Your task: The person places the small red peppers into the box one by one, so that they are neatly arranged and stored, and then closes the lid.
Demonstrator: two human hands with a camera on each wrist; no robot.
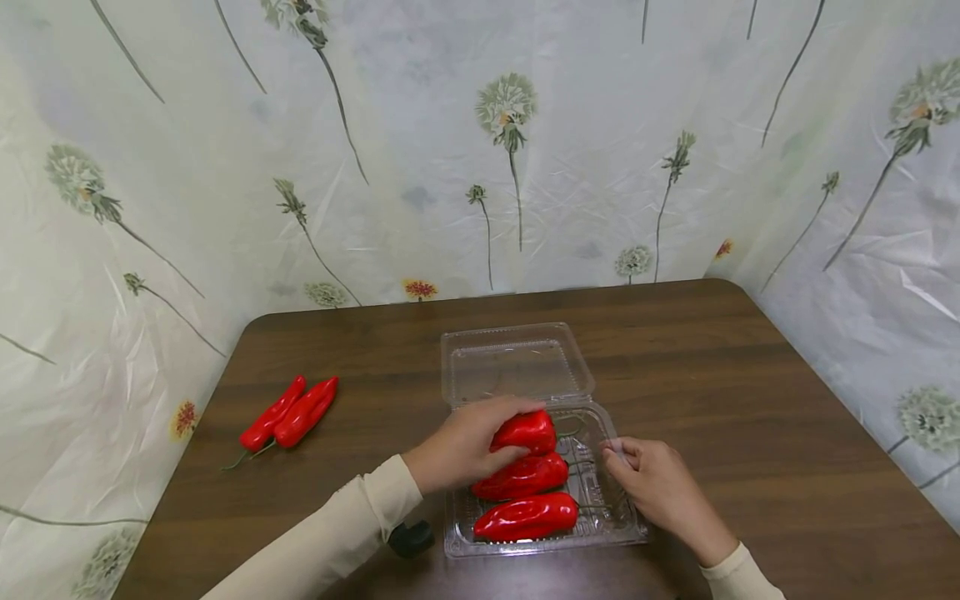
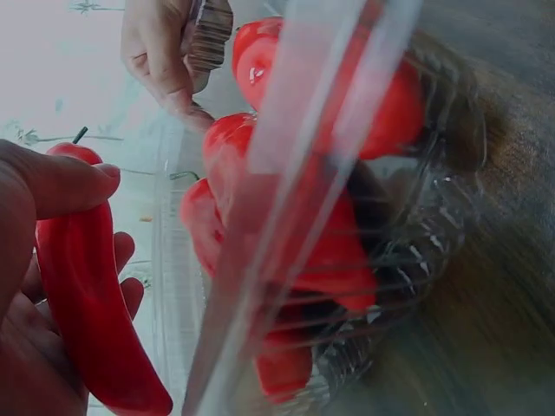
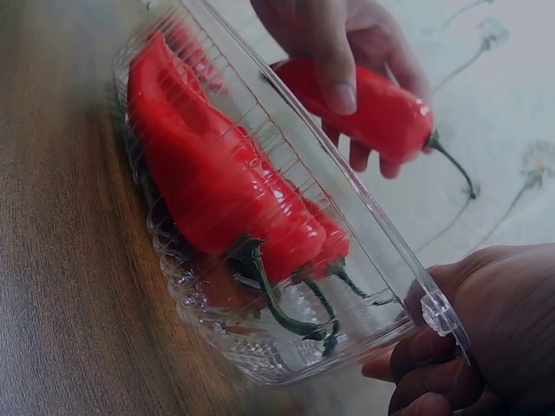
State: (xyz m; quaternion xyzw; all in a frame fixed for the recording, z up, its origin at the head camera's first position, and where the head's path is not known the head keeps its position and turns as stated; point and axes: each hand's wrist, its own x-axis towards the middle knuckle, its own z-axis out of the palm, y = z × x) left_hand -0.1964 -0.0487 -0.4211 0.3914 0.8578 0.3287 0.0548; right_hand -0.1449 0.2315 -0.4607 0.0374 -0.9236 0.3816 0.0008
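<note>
My left hand (image 1: 461, 446) holds a red pepper (image 1: 527, 432) with a green stem, thumb on one side and fingers on the other. The pepper is above the far part of a clear plastic clamshell container (image 1: 546, 546). Inside lie a red pepper (image 1: 528, 518) near the front and another red pepper (image 1: 523, 478) behind it, stems to the right; the right wrist view shows peppers (image 3: 225, 182) through the clear wall. At the container's right side, my right hand (image 1: 660, 487) pinches the rim between thumb and fingers.
The container's hinged lid (image 1: 517, 371) lies folded back on the far side. Two more red peppers (image 1: 306, 412) lie side by side on the wooden table (image 1: 690, 358) at the left. A small black object (image 1: 411, 539) shows beside the left sleeve. A flowered sheet (image 1: 420, 167) hangs behind.
</note>
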